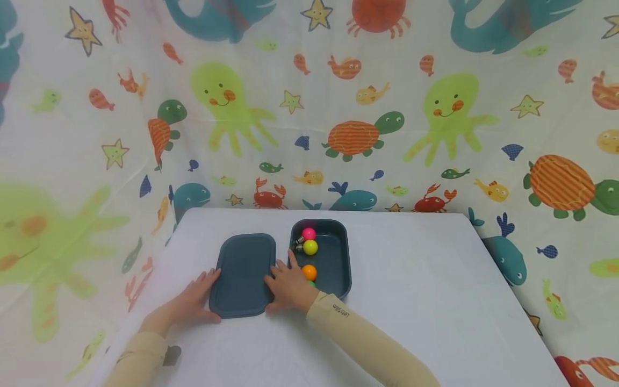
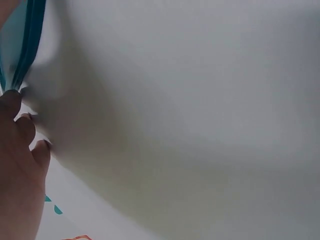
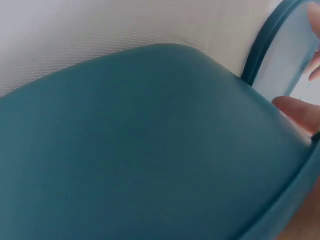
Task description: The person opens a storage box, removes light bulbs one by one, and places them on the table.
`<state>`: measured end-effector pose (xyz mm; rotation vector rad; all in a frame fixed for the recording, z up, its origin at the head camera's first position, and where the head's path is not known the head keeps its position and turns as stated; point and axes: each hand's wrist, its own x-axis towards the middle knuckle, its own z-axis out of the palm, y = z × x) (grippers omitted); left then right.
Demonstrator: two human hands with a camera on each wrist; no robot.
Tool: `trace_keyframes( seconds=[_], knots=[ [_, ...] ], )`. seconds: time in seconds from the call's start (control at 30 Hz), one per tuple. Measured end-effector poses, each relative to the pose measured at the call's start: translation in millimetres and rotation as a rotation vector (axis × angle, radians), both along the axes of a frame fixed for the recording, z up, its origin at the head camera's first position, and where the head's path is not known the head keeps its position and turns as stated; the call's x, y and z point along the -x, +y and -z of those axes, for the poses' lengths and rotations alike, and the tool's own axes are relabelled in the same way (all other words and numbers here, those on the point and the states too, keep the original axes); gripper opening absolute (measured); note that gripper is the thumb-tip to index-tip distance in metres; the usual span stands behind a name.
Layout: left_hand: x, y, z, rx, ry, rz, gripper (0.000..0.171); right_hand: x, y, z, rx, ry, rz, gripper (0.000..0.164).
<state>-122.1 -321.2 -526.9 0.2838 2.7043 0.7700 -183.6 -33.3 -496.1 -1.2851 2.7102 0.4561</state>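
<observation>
A dark blue lid (image 1: 244,274) with rounded corners lies on the white table. My left hand (image 1: 186,303) touches its left edge, fingers extended and thumb near the front corner. On the opposite side, my right hand (image 1: 290,287) has its fingers spread along the lid's right edge, one fingertip reaching the rim of the matching dark blue box (image 1: 336,263). Inside the box, along its left side, are small bulbs: pink (image 1: 309,234), yellow (image 1: 310,247), orange (image 1: 309,272) and green (image 1: 311,284), the last partly hidden by the right hand. The box's outer wall (image 3: 125,140) fills much of the right wrist view.
The white tabletop (image 1: 416,269) extends to the right of the box. Behind and beside the table hangs a curtain (image 1: 309,107) printed with sea animals. A dark grey patch (image 1: 172,355) shows beside the left sleeve.
</observation>
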Motion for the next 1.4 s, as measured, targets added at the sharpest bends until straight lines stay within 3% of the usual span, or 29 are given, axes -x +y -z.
trace_keyframes(
  seconds=[0.23, 0.53, 0.83, 1.17, 1.4],
  knots=[
    [9.1, 20, 3.3, -0.123, -0.005, -0.075, 0.119, 9.0, 5, -10.6, 0.137, -0.096, 0.05, 0.077],
    [25.4, 59, -7.0, -0.238, 0.082, -0.003, 0.121, 22.8, 19, -21.7, 0.329, -0.133, 0.096, 0.071],
    [38.9, 95, -14.1, -0.272, 0.06, 0.002, 0.118, 36.2, 44, -25.7, 0.456, -0.229, 0.163, 0.064],
    [50.4, 129, -15.6, -0.346, 0.063, 0.085, 0.112, 47.6, 70, -26.0, 0.524, -0.297, 0.264, 0.061],
    [52.9, 146, -17.5, -0.373, -0.003, 0.104, 0.112, 50.1, 88, -24.7, 0.581, -0.323, 0.31, 0.06]
  ],
)
